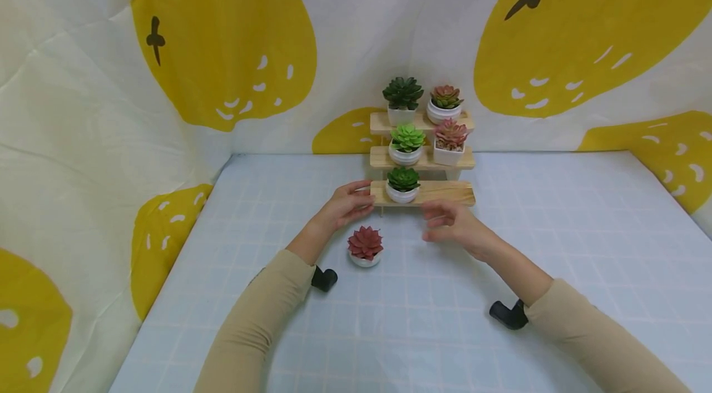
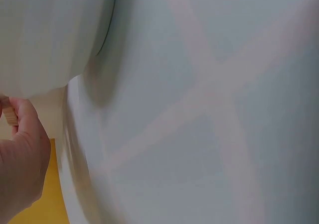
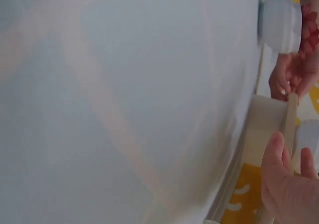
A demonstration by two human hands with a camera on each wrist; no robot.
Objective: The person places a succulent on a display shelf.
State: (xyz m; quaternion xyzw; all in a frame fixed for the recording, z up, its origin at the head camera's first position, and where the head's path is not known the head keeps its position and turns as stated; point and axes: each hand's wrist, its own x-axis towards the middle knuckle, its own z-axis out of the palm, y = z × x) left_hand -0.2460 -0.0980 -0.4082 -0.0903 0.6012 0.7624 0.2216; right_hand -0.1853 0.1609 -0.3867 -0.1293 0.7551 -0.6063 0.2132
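Observation:
A three-tier wooden plant stand [image 1: 456, 193] stands against the backdrop. My left hand [image 1: 347, 204] pinches the left end of its lowest board, also seen in the left wrist view, where the hand [image 2: 25, 157] grips the board's tip [image 2: 10, 114]. Just in front of the same board, right of its middle, my right hand [image 1: 460, 229] has loosely bent fingers and holds nothing. On that board sits a dark green succulent [image 1: 403, 179] in a round white pot. A red succulent [image 1: 365, 243] in a white pot stands on the table between the forearms.
The middle tier holds a bright green succulent [image 1: 408, 138] and a pink one [image 1: 450, 136] in a square pot. Up top are a dark green succulent [image 1: 403, 93] and a reddish-green one [image 1: 445, 98]. A light blue checked cloth [image 1: 389, 331] covers the table.

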